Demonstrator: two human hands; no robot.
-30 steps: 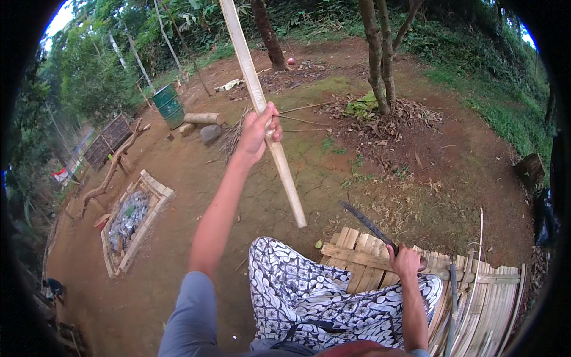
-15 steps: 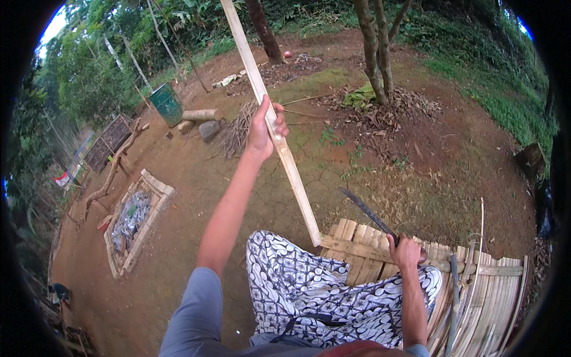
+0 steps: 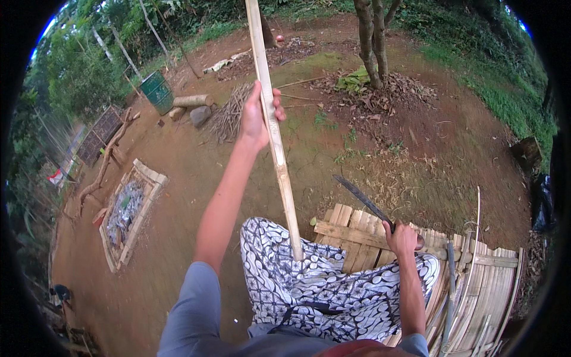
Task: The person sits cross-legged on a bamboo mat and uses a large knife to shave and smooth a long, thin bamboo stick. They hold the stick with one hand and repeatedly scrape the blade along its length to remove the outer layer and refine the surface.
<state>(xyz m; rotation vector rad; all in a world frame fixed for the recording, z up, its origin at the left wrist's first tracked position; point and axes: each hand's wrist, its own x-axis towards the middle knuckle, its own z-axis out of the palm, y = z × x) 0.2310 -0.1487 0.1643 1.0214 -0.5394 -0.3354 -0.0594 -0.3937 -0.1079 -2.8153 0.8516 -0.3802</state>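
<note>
My left hand [image 3: 254, 124] is wrapped round a long, pale split bamboo strip [image 3: 280, 163]. The strip slants up past the top of the view, and its lower end is over the black-and-white patterned cloth [image 3: 273, 285] across my lap. A joint ring marks the strip below my hand. On the right, my right hand [image 3: 403, 239] is closed on the handle of a dark-bladed machete [image 3: 363, 199], whose blade points up and left, apart from the strip. Beneath that hand lies a platform of bamboo slats [image 3: 357, 235].
Loose thin bamboo pieces [image 3: 450, 285] lie on the slats at right. An ash-filled fire pit [image 3: 156, 178] is on the earth ground at left. Farther off are a green drum [image 3: 157, 93], a cut log [image 3: 193, 100], a grey rock [image 3: 201, 115], piled sticks [image 3: 232, 113] and a tree [image 3: 370, 50].
The strip has turned more upright, and its lower end has shifted left and down from the platform's edge to over my lap. The machete stays in my right hand.
</note>
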